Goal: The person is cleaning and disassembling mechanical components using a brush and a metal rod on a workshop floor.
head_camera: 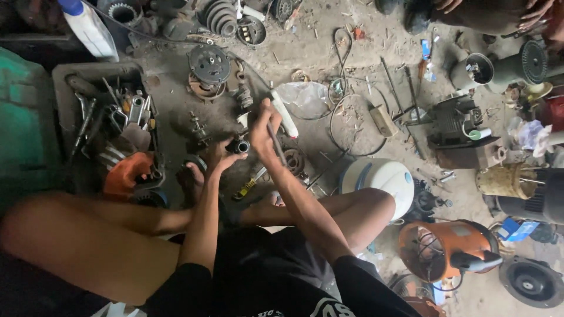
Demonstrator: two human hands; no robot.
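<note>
The person sits on the workshop floor with legs folded, both hands raised over a scatter of machine parts.

Left hand: fingers curled around a short metal cylinder, which it holds with the open bore facing the camera. The cylinder sits between the two hands, just above the floor and in front of the person's feet.

Right hand: fingers closed around a slim dark rod. The rod runs down and to the right from the fist, just beside the cylinder. Whether the rod touches the cylinder cannot be told.

Surroundings:
- A white tube lies on the floor just beyond the right hand.
- A round dark housing rests further out, with a small geared part between it and the hands.
- A tool tray full of spanners and pliers stands to the person's left, with an orange part at its near edge.
- A yellow-handled tool lies under the forearms.
- A white domed casing sits beside the right knee.
- An orange fan shroud stands further right.
- Another person's hand shows at the top right edge.
</note>
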